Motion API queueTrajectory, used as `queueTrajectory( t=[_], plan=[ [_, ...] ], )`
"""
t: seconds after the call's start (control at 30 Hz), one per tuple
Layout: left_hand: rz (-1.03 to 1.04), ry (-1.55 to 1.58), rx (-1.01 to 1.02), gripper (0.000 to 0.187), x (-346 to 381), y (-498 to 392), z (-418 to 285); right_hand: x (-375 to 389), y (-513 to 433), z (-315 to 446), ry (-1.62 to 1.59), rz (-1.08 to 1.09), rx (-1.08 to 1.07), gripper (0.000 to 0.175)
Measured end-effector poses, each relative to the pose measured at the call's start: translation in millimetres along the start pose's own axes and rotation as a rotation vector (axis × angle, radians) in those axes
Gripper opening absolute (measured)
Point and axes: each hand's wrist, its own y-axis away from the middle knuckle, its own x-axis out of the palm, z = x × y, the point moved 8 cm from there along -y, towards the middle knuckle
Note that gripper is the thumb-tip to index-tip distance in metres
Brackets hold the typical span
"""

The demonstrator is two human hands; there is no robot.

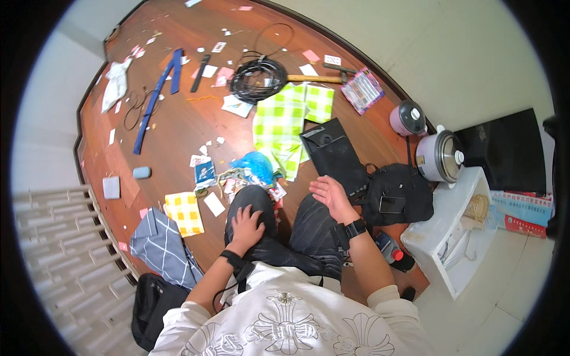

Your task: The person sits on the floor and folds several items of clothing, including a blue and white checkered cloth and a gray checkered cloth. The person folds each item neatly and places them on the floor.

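My left hand [246, 228] rests on my left thigh with its fingers spread, holding nothing. My right hand [330, 196] is raised above my right knee, palm turned up and inward, with nothing in it. Just beyond my right hand lies a flat black case [331, 149] on the wooden floor, beside a black backpack [396, 184] with a smartphone [392, 204] on it. In front of my knees are a crumpled blue plastic bag [256, 167] and a green-and-white checked cloth [278, 124]. Left of my left knee lies a yellow-and-white checked cloth [184, 213].
A coiled black cable [259, 79], a wooden-handled hammer [316, 78], a blue strap [153, 102] and scattered cards and paper scraps lie farther out. Two lidded cookers [438, 155] and a white foam box [438, 231] stand right. A grey checked cloth [162, 249] lies left.
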Motion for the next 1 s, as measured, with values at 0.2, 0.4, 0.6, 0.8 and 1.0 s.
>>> queueTrajectory(
  t=[0.2,0.4,0.6,0.8,1.0],
  plan=[
    [-0.251,0.433,0.657,0.053,-101,61,-125,23,-13,-83,-0.255,0.022,0.147,0.020],
    [0.216,0.376,1.696,0.090,-110,213,-260,-14,-36,-102,0.117,-0.405,0.123,0.022],
    [0.024,0.507,1.855,0.078,-126,251,-286,0,-4,-11,1.489,-0.551,-0.302,0.040],
    [-0.242,0.419,1.854,0.052,-140,281,-306,21,0,64,1.556,-0.661,-0.543,0.030],
    [-0.064,0.396,1.682,0.024,-103,178,-228,122,60,87,1.227,0.081,-0.901,0.019]
  ],
)
